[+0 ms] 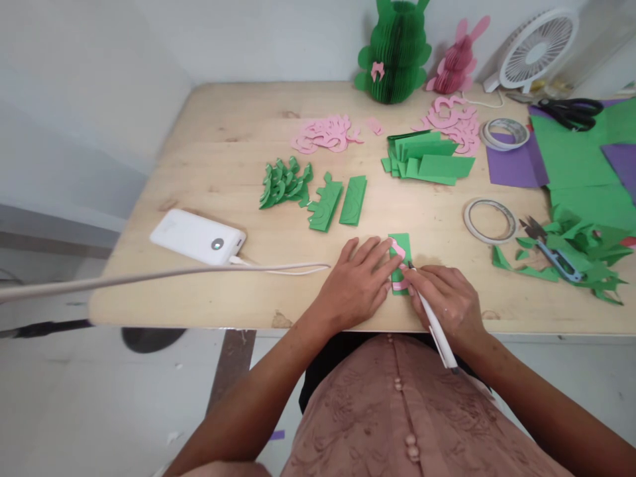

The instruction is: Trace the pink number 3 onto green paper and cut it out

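My left hand [358,283] lies flat with its fingers stretched over a pink paper cutout [397,248], pressing it onto a small green paper rectangle [403,240]. In my right hand [447,301] is a white pen [434,328], its tip touching the green paper beside the cutout's edge. The middle of the cutout is partly hidden under my fingers. Up and left of the hands lie two green pieces, a folded one with a drawn outline [353,201] and a partly cut one [326,207].
Green cut shapes [284,182], pink cutouts [325,134] and green folded strips [430,158] lie farther back. At right are a tape roll [491,220], small scissors [556,255] and green scraps [586,245]. A white power bank [197,236] with a cable [163,273] is at left.
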`<state>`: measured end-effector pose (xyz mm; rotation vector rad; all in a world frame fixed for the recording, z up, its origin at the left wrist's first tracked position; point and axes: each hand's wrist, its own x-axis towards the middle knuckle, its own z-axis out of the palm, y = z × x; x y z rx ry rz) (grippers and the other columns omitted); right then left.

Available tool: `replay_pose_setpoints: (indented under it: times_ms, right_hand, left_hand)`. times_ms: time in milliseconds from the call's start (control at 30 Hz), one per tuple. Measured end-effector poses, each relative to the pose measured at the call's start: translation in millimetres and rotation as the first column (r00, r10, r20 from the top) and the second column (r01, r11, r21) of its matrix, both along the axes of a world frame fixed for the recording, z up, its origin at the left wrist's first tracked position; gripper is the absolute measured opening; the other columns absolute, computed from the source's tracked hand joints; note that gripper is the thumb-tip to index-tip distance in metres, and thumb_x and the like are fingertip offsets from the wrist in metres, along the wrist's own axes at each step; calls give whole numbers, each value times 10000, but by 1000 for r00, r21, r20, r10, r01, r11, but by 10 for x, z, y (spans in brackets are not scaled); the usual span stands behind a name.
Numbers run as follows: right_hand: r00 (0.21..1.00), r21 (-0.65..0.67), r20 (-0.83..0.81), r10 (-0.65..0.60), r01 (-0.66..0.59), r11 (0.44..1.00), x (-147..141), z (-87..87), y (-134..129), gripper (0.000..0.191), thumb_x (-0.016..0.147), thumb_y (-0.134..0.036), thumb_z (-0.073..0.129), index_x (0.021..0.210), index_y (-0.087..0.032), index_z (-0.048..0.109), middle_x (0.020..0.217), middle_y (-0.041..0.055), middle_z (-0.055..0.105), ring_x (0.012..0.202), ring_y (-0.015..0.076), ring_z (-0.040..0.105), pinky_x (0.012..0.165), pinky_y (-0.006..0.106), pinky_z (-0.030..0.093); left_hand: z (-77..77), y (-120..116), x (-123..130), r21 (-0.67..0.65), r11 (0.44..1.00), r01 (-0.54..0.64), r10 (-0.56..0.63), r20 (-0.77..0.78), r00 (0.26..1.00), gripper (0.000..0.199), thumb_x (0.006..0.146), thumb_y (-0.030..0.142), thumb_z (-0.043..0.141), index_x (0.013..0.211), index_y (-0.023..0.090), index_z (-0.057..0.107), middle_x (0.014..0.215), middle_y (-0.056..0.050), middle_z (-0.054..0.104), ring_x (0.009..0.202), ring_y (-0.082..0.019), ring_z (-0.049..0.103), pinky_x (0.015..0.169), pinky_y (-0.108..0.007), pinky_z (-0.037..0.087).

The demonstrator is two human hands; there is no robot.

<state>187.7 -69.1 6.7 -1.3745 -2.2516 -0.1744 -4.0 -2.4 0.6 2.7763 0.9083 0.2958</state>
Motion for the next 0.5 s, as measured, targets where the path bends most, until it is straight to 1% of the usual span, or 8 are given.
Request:
replay_pose_setpoints:
  times_ms: [400,500]
  right_hand:
    - [1000,-6,3,-6,6,1000,12,-20,-3,250,867,-88,569,1092,-147,662,913,86,759,842,224,667,723,346,463]
    - [1000,-11,-6,-4,4,1000,9,-14,-2,268,865,-87,570,1106,-154,667,916,85,759,844,225,669,729,351,468]
  left_hand:
    - [-5,5,-7,-18,1000,8,-8,-5,1000,446,969,338,399,1393,221,467,1527,-86,378,1400,-284,317,1153,-517,221]
    - [-8,6,-6,-9,1000,-1,1,2,1000,454,964,346,415,1396,218,465,1524,-90,381,1398,-287,320,1150,-514,234]
